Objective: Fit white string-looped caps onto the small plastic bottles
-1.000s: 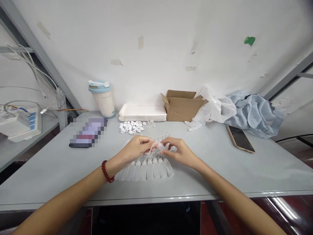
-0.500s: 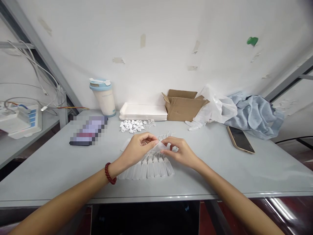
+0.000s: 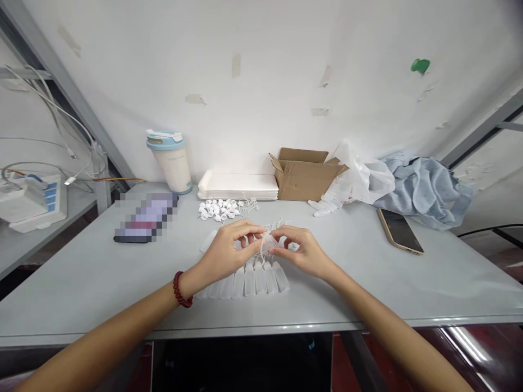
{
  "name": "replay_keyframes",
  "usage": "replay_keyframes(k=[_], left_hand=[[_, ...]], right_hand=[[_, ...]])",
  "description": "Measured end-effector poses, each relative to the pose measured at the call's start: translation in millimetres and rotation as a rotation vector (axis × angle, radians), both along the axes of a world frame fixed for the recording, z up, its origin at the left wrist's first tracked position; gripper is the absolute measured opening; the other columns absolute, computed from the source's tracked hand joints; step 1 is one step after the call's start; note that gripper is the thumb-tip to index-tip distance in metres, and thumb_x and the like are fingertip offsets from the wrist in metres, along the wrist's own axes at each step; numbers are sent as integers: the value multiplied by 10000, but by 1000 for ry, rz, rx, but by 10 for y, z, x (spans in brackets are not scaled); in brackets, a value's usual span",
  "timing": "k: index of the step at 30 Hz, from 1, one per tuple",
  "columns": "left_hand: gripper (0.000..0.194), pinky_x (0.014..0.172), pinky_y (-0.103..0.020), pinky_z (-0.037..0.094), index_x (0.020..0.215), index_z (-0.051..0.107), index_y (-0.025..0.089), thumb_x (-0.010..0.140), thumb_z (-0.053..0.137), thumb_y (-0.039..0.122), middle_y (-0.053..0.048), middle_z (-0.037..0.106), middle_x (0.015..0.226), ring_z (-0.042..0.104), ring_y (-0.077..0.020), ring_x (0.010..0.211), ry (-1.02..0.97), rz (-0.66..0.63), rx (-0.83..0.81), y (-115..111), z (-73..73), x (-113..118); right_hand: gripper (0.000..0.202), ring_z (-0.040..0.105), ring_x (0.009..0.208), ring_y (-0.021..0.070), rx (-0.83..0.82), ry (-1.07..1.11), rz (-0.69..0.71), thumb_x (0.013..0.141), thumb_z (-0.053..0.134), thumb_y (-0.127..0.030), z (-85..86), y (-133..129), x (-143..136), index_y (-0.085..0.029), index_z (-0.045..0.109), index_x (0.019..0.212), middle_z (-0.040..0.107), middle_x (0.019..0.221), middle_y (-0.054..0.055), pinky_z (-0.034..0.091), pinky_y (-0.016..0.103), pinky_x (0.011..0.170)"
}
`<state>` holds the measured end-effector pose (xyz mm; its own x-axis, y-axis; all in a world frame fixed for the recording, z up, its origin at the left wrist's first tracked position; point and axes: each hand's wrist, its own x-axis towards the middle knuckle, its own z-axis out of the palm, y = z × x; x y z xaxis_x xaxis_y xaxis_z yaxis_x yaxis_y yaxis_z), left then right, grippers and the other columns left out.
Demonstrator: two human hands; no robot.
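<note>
Above the middle of the table, both hands meet at a small translucent plastic bottle (image 3: 269, 243). A thin white strap curves down from it. My right hand (image 3: 304, 249) pinches the bottle between thumb and fingers. My left hand (image 3: 233, 247) has its thumb and fingers closed at the bottle's other end, where the fingers hide the details. Below the hands, several similar bottles (image 3: 249, 281) lie side by side in a row with thin straps at their necks. More translucent bottles show partly behind both hands. A heap of small white caps (image 3: 218, 209) lies beyond my left hand.
At the back stand a blue-lidded cup (image 3: 169, 162), a stack of white trays (image 3: 239, 186), an open cardboard box (image 3: 308, 177), a white plastic bag (image 3: 359, 177) and blue cloth (image 3: 429, 188). Phones lie at left (image 3: 146, 218) and right (image 3: 400, 231).
Between my hands, the bottle has turned, so its strap now hangs down toward the row. The hands stay close together in nearly the same place. The whole view has shifted slightly.
</note>
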<state>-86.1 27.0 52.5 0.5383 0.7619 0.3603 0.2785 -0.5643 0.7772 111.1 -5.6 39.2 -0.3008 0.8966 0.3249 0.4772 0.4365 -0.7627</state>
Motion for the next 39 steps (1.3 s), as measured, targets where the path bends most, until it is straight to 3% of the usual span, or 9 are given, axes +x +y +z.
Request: replay_keyframes(k=[12,18,21,24,27,33,39], left_hand=[[208,598,-243,436,971,702,203,879,523,259,-29,633,780,524,-128,668,68,-22,101,-30,-13,22],[221,586,-225,406,961,700,215,898,505,298,-21,650,840,540,-131,724,104,-42,39,-9,-5,15],[220,593,-221,401,922,701,210,897,507,311,-15,649,842,546,-135,749,98,-54,6,6,-3,15],[250,612,-235,401,856,698,186,899,499,332,-11,628,778,535,-134,710,116,-61,-27,15,-3,13],[280,608,-239,392,780,684,172,901,491,334,0,597,710,520,-128,674,112,-61,-48,19,-3,15],[226,571,-230,394,699,635,157,857,560,301,12,565,663,488,-114,619,85,-36,-23,26,-15,20],[152,608,-256,448,914,668,153,839,606,269,-24,629,751,531,-121,637,-6,14,156,26,-59,7]], right_hand=[[180,560,713,150,143,-32,24,822,618,-307,-49,-7,1,-182,654,946,655,834,57,443,256,569],[201,565,694,133,161,-25,-9,824,612,-333,-82,-23,-25,-184,618,959,643,834,45,474,242,574],[301,576,722,131,165,5,-18,824,611,-321,-115,-29,-34,-195,562,1093,635,857,40,495,234,579],[364,576,740,134,218,1,9,842,590,-297,-130,-35,-37,-206,531,1189,635,867,45,499,239,591],[320,573,722,134,230,-14,19,843,594,-276,-116,-41,-40,-188,584,1151,643,850,52,496,246,600],[304,609,793,162,45,99,-27,824,613,-302,-54,-52,-42,-177,631,1101,670,884,62,525,280,658],[326,613,770,161,-310,378,66,819,611,-329,-2,-50,-11,-185,631,1111,658,881,57,533,290,631]])
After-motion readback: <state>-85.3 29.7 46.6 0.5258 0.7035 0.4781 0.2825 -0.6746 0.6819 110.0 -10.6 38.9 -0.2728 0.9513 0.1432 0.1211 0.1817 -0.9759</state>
